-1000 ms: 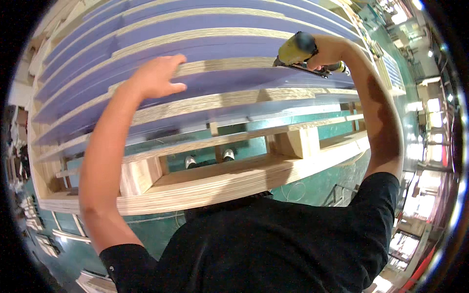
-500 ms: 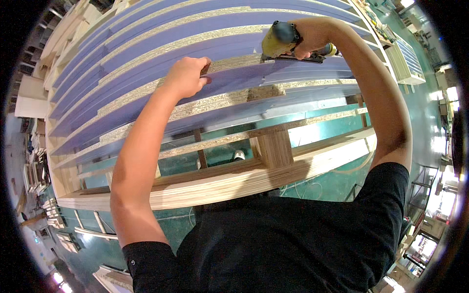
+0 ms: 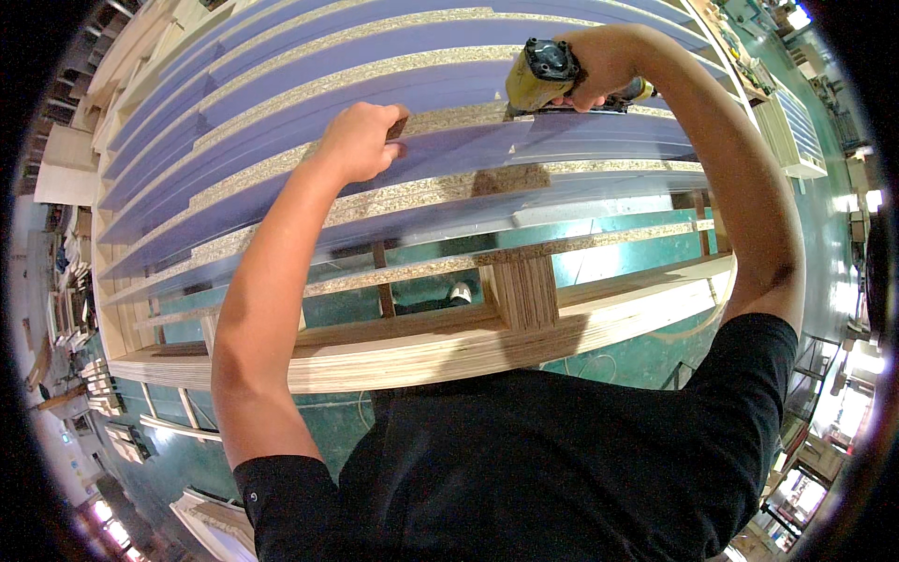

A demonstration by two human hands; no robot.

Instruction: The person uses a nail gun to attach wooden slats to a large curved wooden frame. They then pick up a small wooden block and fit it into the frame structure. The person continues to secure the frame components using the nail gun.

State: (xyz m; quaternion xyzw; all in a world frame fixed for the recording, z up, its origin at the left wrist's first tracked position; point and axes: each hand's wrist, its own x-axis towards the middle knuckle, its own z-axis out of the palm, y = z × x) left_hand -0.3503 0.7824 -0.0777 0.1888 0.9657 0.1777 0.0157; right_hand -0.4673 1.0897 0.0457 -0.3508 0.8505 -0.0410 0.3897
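My right hand [image 3: 599, 67] is wrapped round the handle of a yellow and black nail gun [image 3: 541, 77]. The gun's lower end meets one of the long boards in the far middle, though the exact contact is hidden. To its left, my left hand [image 3: 363, 140] is closed over the edge of a purple-faced board [image 3: 449, 145], thumb on the near side and fingers curled past the top. Speckled chipboard strips [image 3: 459, 116] show between the purple faces. The boards stand in parallel rows within a pale wooden frame [image 3: 421, 361].
A layered wood block [image 3: 524, 292] joins the frame's near rails. Green floor [image 3: 599, 361] shows through the gaps. Stacked timber [image 3: 70, 169] lies at the left, a similar slatted panel [image 3: 791, 136] at the far right. Loose wooden strips [image 3: 183, 421] lie low on the left.
The whole view has shifted slightly. My left hand keeps its hold on the board, and the nail gun stays at about the same place on the rows.
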